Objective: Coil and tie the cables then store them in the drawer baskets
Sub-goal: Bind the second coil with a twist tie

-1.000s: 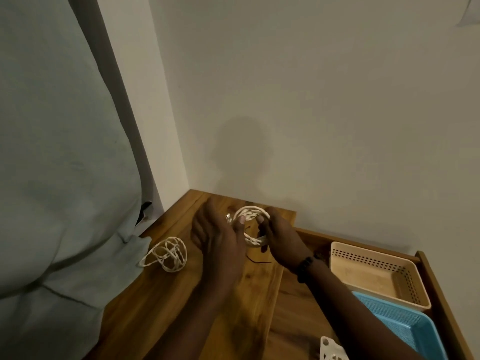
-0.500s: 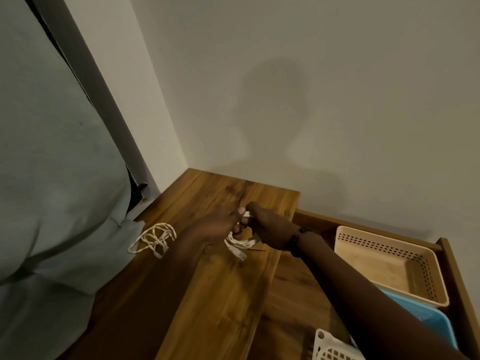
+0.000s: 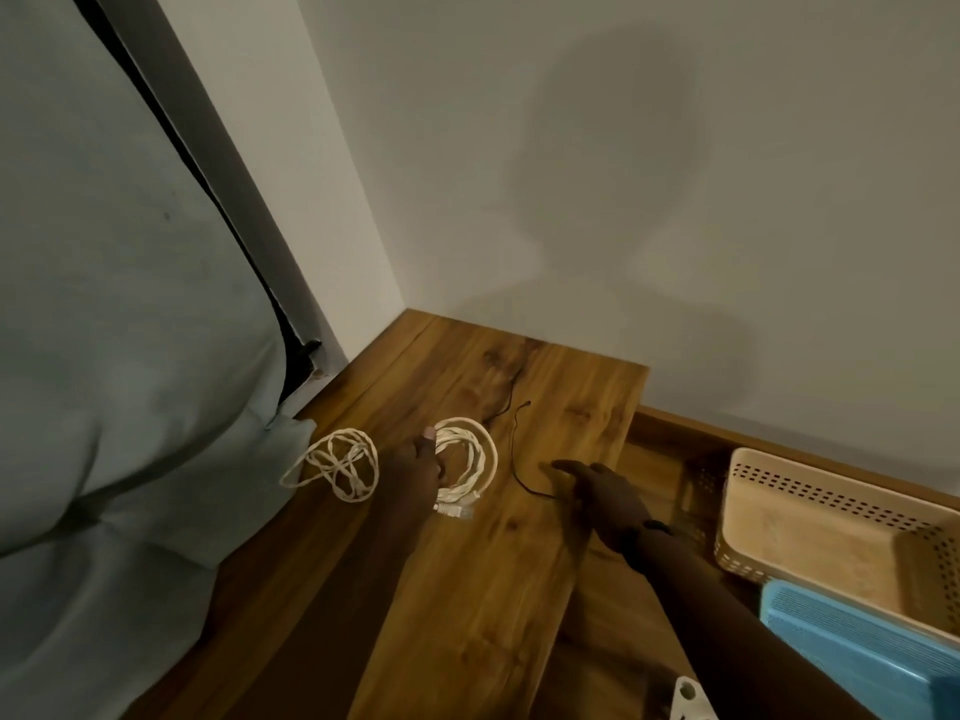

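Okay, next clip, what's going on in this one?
A person is tidying cables on a wooden top. The left hand holds a coiled white cable down on the wood, while the right hand reaches, fingers out, toward a thin black tie lying beside it. A second white cable lies loosely looped to the left. The beige basket and blue basket hold no cable that shows.
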